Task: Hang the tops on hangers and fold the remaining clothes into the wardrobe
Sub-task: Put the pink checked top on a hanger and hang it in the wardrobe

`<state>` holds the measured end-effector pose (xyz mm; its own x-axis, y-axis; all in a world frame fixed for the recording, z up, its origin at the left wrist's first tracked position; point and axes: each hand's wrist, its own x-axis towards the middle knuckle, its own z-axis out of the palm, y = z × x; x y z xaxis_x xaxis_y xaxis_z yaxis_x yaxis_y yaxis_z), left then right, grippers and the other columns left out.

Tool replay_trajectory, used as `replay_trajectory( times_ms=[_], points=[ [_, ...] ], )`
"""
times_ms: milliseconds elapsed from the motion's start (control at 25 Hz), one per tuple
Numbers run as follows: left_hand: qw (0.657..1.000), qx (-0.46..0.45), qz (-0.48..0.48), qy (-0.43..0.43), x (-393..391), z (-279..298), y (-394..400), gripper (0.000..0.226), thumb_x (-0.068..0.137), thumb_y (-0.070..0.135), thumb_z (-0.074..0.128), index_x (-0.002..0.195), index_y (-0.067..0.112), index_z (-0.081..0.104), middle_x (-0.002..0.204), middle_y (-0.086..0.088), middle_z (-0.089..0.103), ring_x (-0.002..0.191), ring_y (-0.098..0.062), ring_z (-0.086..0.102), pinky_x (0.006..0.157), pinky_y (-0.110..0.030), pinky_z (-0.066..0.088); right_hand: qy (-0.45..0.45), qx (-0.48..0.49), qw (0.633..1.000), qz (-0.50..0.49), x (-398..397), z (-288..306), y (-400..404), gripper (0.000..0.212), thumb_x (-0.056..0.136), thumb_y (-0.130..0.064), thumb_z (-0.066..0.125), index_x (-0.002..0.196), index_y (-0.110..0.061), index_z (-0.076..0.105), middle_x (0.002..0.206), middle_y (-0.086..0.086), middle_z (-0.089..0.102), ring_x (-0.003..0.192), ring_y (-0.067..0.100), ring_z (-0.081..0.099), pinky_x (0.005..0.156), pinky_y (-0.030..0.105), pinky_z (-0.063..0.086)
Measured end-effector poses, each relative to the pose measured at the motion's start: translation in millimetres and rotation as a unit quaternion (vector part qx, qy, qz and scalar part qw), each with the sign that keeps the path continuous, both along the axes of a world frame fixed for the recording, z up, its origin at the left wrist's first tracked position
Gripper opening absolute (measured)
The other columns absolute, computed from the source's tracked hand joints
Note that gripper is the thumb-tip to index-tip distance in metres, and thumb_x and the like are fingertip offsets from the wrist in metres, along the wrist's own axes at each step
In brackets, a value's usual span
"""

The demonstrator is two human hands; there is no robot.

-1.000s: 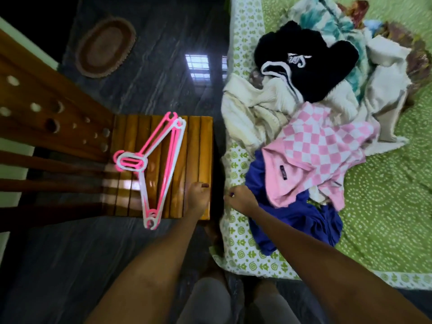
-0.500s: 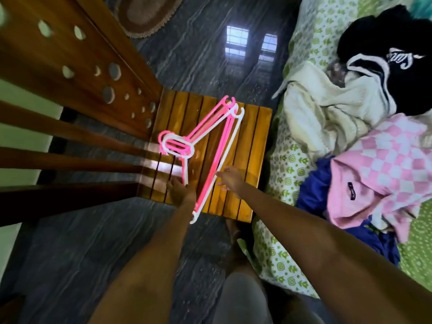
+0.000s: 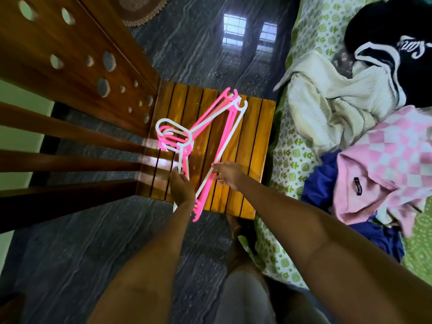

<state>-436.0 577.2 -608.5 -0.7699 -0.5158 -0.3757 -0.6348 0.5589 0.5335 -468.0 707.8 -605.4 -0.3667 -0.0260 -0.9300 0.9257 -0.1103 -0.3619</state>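
Note:
A stack of pink hangers (image 3: pixel 208 118) with a white hanger (image 3: pixel 230 134) on top lies on the slatted seat of a wooden chair (image 3: pixel 257 136). My left hand (image 3: pixel 182 187) grips the near arm of the hangers below their hooks. The fingertips of my right hand (image 3: pixel 230 174) touch the white hanger's long bar. On the bed to the right lie a pink checked top (image 3: pixel 383 164), a blue garment (image 3: pixel 320 181), a cream garment (image 3: pixel 327 106) and a black top (image 3: pixel 402 43).
The chair's tall back (image 3: pixel 81 66) rises at the left. A green patterned sheet (image 3: pixel 292 155) covers the bed edge beside the chair. Dark stone floor (image 3: pixel 58 265) surrounds the chair, and a round rug (image 3: pixel 140 8) lies at the far end.
Both hands moved from the chair's edge and the bed onto the hangers. The white hanger's hook has come apart from the pink ones. The view swung left toward the chair.

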Motion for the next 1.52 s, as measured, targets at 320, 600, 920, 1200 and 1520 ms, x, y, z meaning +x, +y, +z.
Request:
replay_trajectory(
  times_ms=[320, 600, 920, 1200, 1520],
  points=[
    [0.960, -0.001, -0.272, 0.062, -8.8, 36.4, 28.9, 0.035, 0.099, 0.011, 0.038, 0.130, -0.001, 0.049, 0.118, -0.024, 0.060, 0.107, -0.038, 0.057, 0.086, -0.044, 0.044, 0.039, 0.012, 0.980, -0.193, 19.0, 36.0, 56.8, 0.012, 0.090, -0.014, 0.059, 0.100, -0.008, 0.056, 0.074, 0.005, 0.061, 0.057, 0.013, 0.055, 0.049, 0.022, 0.038],
    [0.883, 0.020, -0.466, 0.052, 7.8, 61.5, 152.4, 0.036, 0.099, 0.015, 0.036, 0.124, -0.004, 0.053, 0.115, -0.027, 0.059, 0.102, -0.042, 0.058, 0.083, -0.047, 0.045, 0.081, 0.479, 0.873, -0.055, 97.6, 74.0, 194.5, 0.075, 0.080, -0.036, 0.067, 0.134, 0.003, 0.034, 0.136, 0.019, 0.039, 0.127, 0.031, 0.037, 0.103, 0.034, 0.024],
    [0.712, 0.042, -0.698, 0.060, 79.8, 73.0, 264.5, 0.035, 0.094, 0.014, 0.039, 0.119, -0.002, 0.058, 0.107, -0.022, 0.062, 0.079, -0.038, 0.065, 0.059, -0.046, 0.054, 0.167, 0.474, 0.842, 0.197, 191.3, 77.9, 339.6, 0.073, 0.076, -0.027, 0.073, 0.135, -0.001, 0.038, 0.130, 0.023, 0.052, 0.124, 0.039, 0.045, 0.101, 0.044, 0.033],
    [0.837, 0.111, -0.535, -0.040, 113.0, 45.1, 316.4, 0.032, 0.096, 0.026, 0.046, 0.103, -0.003, 0.058, 0.103, -0.021, 0.055, 0.094, -0.035, 0.055, 0.079, -0.040, 0.044, 0.199, 0.474, 0.786, 0.343, 189.6, 74.6, 400.9, 0.029, 0.092, -0.014, 0.050, 0.118, -0.003, 0.058, 0.121, 0.019, 0.052, 0.103, 0.036, 0.057, 0.083, 0.042, 0.042],
    [0.914, 0.222, -0.251, -0.228, 131.0, 29.5, 350.8, 0.039, 0.088, 0.015, 0.063, 0.122, 0.003, 0.046, 0.117, -0.015, 0.057, 0.094, -0.021, 0.053, 0.072, -0.030, 0.045, 0.114, 0.442, 0.664, 0.592, 150.8, 55.8, 433.8, 0.036, 0.090, -0.014, 0.050, 0.125, -0.009, 0.053, 0.158, 0.009, -0.007, 0.098, 0.031, 0.062, 0.070, 0.031, 0.040]
  ],
)
